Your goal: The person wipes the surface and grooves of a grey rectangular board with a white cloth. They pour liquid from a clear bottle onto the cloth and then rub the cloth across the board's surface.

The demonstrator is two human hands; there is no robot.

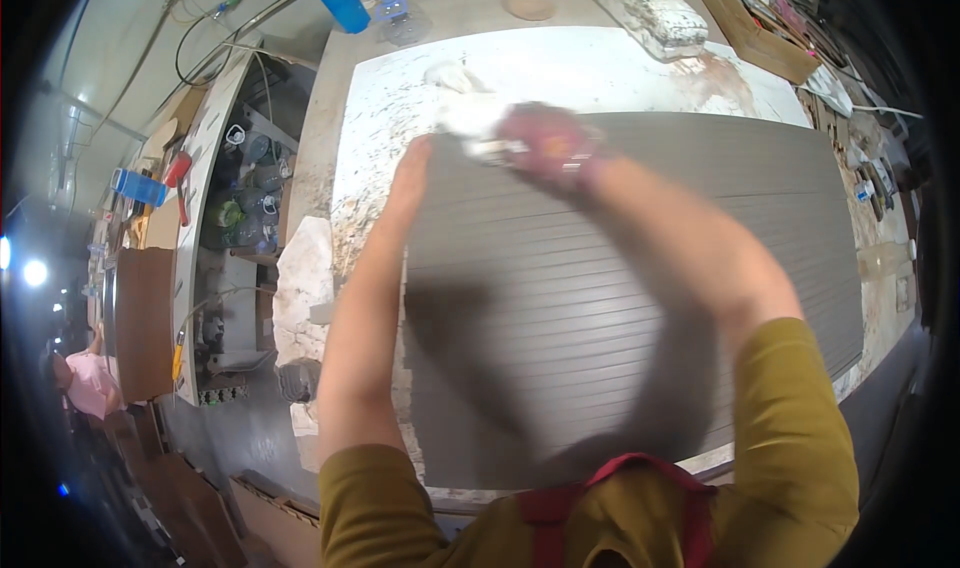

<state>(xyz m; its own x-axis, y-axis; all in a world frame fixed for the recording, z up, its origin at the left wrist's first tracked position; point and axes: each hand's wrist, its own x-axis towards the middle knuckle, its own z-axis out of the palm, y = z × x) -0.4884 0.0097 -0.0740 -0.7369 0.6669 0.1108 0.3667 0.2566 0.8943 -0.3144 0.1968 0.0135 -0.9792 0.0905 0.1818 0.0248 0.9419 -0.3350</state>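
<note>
A large dark grey panel with fine parallel grooves (620, 268) lies on a white, stained sheet (600, 68) on the worktable. Bare and seen edge-on, my left hand (412, 168) rests at the panel's far left corner with its fingers stretched out. My right hand (550, 146) wears a purple-pink glove and is smeared by motion. It grips a bunched white cloth (468, 113) at the panel's far edge, near that same corner. Part of the cloth spreads over the white sheet beyond the panel. Shadows of my arms fall across the grooves.
A blue cup (338, 0) and a clear plastic bottle (402, 23) stand at the far left. At the far right are a whitish wrapped block (652, 13) and a cardboard box of odds and ends (760, 28). Left, a shelf unit (215, 178) holds bottles; a person in pink (95, 383) is beyond.
</note>
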